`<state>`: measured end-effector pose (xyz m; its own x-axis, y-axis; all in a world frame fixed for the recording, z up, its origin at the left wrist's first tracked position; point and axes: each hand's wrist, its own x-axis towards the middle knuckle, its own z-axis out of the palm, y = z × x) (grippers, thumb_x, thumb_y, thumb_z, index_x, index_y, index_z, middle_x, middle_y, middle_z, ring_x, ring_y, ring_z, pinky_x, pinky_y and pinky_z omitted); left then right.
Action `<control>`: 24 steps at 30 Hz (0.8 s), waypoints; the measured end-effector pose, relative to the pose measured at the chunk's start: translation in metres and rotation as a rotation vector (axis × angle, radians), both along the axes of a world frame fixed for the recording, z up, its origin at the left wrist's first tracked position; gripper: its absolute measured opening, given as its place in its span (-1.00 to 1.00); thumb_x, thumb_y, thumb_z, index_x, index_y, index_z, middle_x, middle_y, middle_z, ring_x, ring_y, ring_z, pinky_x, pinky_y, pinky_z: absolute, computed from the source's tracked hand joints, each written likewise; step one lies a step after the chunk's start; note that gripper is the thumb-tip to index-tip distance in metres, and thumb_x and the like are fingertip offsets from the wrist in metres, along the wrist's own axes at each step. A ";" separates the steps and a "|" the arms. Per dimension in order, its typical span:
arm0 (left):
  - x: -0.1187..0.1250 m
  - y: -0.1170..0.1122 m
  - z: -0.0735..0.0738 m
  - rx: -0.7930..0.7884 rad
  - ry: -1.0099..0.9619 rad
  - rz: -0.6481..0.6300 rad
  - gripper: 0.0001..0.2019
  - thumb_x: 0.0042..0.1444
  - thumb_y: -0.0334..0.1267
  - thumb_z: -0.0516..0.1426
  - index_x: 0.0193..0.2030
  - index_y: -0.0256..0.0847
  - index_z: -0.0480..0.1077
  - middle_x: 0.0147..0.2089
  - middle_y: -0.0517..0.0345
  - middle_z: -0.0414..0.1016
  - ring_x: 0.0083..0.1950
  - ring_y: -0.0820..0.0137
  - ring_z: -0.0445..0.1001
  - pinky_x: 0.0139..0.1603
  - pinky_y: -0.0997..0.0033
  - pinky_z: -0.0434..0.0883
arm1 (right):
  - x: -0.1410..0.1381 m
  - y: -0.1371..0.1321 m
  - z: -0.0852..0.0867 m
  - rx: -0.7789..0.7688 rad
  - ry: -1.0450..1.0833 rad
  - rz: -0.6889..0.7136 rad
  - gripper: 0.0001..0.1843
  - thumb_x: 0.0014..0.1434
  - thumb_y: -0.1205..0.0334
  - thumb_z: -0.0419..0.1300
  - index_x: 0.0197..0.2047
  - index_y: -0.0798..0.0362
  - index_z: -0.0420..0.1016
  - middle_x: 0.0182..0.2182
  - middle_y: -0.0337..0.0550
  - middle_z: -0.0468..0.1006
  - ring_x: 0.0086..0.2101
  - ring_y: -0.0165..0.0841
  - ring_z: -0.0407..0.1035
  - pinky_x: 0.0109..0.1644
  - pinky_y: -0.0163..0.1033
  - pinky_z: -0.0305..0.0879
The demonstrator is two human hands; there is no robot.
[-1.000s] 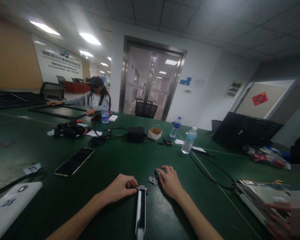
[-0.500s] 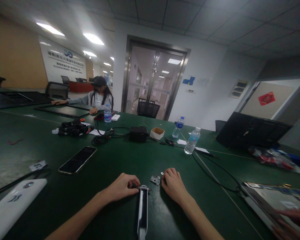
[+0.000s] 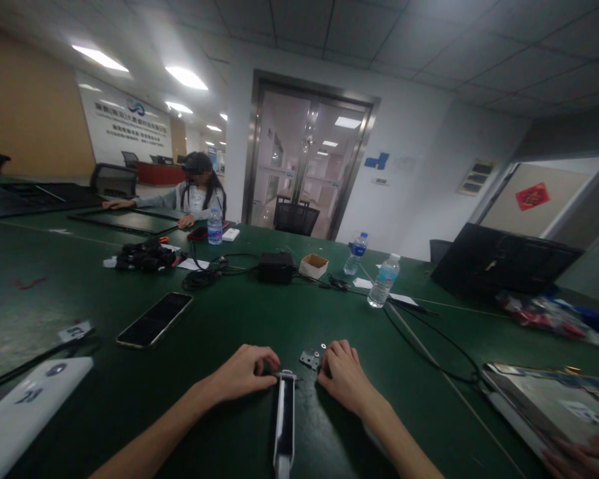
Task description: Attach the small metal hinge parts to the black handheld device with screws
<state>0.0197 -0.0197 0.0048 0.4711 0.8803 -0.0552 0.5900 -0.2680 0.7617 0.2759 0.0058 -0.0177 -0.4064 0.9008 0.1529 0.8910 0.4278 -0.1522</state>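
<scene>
A long narrow silver-white metal frame (image 3: 278, 426) with a dark inside lies on the green table, pointing away from me. A short pin or bolt seems to cross its far end. My left hand (image 3: 247, 374) pinches with thumb and forefinger at the left side of that end. To the right of it lies a small metal plate with holes (image 3: 309, 359), with a small washer (image 3: 323, 346) beside it. My right hand (image 3: 347, 372) rests on the table just right of the plate, fingers curled down. Whatever its fingertips hold, if anything, is hidden.
A phone (image 3: 156, 320) and a white device (image 3: 34, 409) lie at left. Beyond are a black box with cables (image 3: 276, 267), a small open carton (image 3: 313, 266) and water bottles (image 3: 384, 281). Another person's hand (image 3: 586, 456) works on an opened panel (image 3: 554, 406) at right.
My right hand has shifted slightly down and left, its fingers closer to the plate. My left hand stays at the frame's end. The other person's hand at right has moved lower.
</scene>
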 end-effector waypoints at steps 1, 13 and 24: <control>0.000 0.000 0.001 0.003 0.001 0.004 -0.66 0.03 -0.10 0.14 -0.09 -0.22 0.42 -0.15 0.17 0.46 -0.36 0.50 0.32 -0.38 0.53 0.28 | -0.001 -0.001 0.002 -0.010 -0.008 0.004 -0.89 0.09 0.30 0.06 -0.37 0.10 0.40 -0.22 -0.03 0.42 -0.14 -0.20 0.21 -0.08 -0.15 0.11; -0.004 0.000 -0.006 0.231 0.047 0.044 -0.72 0.16 -0.21 0.06 0.01 -0.18 0.34 -0.10 0.15 0.39 -0.32 0.50 0.32 -0.33 0.51 0.32 | -0.014 -0.011 0.007 0.186 0.246 0.220 -0.88 0.20 0.36 0.05 -0.25 0.04 0.40 -0.32 -0.13 0.50 -0.25 -0.29 0.31 -0.17 -0.18 0.21; 0.014 -0.014 -0.006 0.644 0.176 -0.201 -0.83 0.26 -0.31 -0.01 -0.13 -0.23 0.39 -0.16 0.08 0.47 -0.15 0.37 0.40 -0.12 0.36 0.30 | -0.049 -0.036 -0.013 0.205 0.695 0.354 -0.95 0.21 0.32 0.09 -0.29 0.04 0.37 -0.39 -0.19 0.46 -0.34 -0.38 0.33 -0.27 -0.28 0.29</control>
